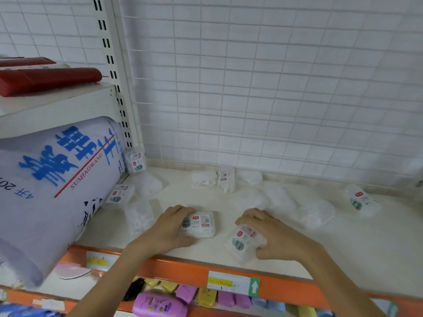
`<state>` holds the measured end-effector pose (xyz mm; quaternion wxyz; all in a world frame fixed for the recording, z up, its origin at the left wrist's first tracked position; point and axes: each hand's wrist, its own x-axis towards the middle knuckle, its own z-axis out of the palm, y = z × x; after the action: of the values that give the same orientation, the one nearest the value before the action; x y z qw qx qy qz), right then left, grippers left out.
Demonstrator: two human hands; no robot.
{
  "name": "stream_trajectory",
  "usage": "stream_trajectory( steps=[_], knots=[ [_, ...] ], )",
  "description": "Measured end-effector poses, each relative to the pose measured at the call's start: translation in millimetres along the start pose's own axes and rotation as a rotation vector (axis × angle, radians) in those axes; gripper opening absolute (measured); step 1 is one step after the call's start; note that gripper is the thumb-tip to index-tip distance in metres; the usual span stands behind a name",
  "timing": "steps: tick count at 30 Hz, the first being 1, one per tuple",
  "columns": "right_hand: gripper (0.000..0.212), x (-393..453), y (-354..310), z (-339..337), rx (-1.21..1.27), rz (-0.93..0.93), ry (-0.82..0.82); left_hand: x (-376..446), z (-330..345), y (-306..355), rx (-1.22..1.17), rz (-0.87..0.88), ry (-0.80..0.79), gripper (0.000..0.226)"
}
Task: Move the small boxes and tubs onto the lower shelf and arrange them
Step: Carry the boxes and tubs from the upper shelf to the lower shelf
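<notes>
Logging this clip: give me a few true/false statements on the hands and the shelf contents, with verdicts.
1. Each hand holds a small tub. True: left hand on the flat tub, right hand on the tilted tub.
2. The shelf edge is blue. False: orange.
3. More tubs lie scattered near the wire grid. True.
4. The big sack sits right of the hands. False: left.

Left of the fingers: large white paper roll with blue lettering
Up-left: 2 dark red cases
Below: pastel purple and yellow packets
Beyond: white wire grid
</notes>
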<state>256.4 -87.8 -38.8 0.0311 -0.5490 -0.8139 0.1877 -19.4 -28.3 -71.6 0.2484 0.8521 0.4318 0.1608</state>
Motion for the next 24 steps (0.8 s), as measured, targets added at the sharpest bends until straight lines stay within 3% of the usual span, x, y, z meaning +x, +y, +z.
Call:
stream_trajectory(
  steps=[3, 7, 14, 24],
  knots=[
    [0.061, -21.6, 11.1, -5.2, 0.112, 0.085, 0.133, 11.8, 5.9, 6.5, -0.034, 0.043, 0.058, 0.066],
    [0.066, -74.0, 36.8, -14.7, 0.164, 0.223, 0.370, 33.2, 15.4, 43.2, -0.043, 0.161, 0.120, 0.073],
    [0.068, -233.4, 86.0, -22.9, 0.006, 0.436, 0.780, 73.1, 63.7, 163.1, -0.094, 0.475, 0.138, 0.067],
    [0.072, -494.2, 120.2, 36.3, -0.084, 0.827, 1.009, 72.7, 216.1, 359.4, -0.212, 0.723, 0.006, 0.074]
  ],
)
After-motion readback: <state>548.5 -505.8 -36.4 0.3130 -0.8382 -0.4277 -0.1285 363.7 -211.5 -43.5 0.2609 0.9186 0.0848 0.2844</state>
